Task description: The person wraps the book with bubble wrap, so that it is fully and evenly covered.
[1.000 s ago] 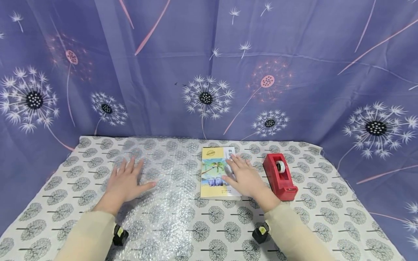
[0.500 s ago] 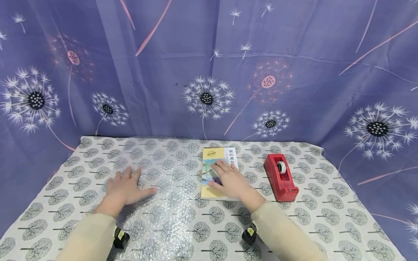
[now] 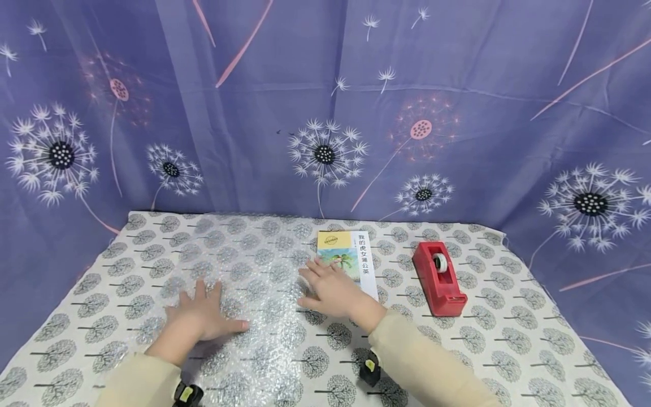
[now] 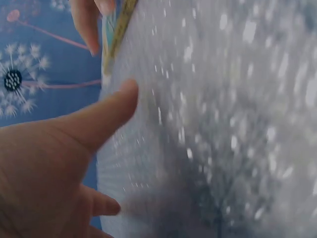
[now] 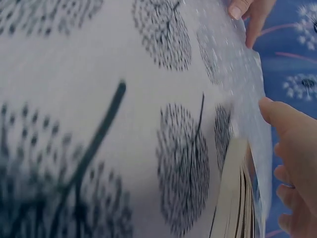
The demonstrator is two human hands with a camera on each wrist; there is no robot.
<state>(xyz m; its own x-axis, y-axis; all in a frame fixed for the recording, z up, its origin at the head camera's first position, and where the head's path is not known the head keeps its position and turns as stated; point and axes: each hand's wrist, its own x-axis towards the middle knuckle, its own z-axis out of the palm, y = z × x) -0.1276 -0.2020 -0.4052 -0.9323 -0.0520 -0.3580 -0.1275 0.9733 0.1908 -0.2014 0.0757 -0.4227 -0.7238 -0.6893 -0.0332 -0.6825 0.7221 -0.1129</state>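
A sheet of clear bubble wrap [image 3: 264, 271] lies flat over the left and middle of the table. My left hand [image 3: 195, 314] is over it with fingers spread; in the left wrist view the thumb [image 4: 111, 111] stands out above the wrap. A yellow and white paperback book [image 3: 367, 271] lies beside the wrap's right edge. Over the book's lower left part is my right hand [image 3: 330, 288], fingers extended and holding nothing, hiding part of the cover. The right wrist view shows the book's page edges [image 5: 233, 193] below that hand.
To the right of the book stands a red tape dispenser [image 3: 439, 280] with a roll of tape in it. A tree-patterned white cloth [image 3: 488, 339] covers the table. Behind it hangs a purple dandelion curtain [image 3: 264, 113].
My right hand has moved left across the book toward the bubble wrap. My left hand has drawn back a little toward me. The book and tape dispenser stay in place.
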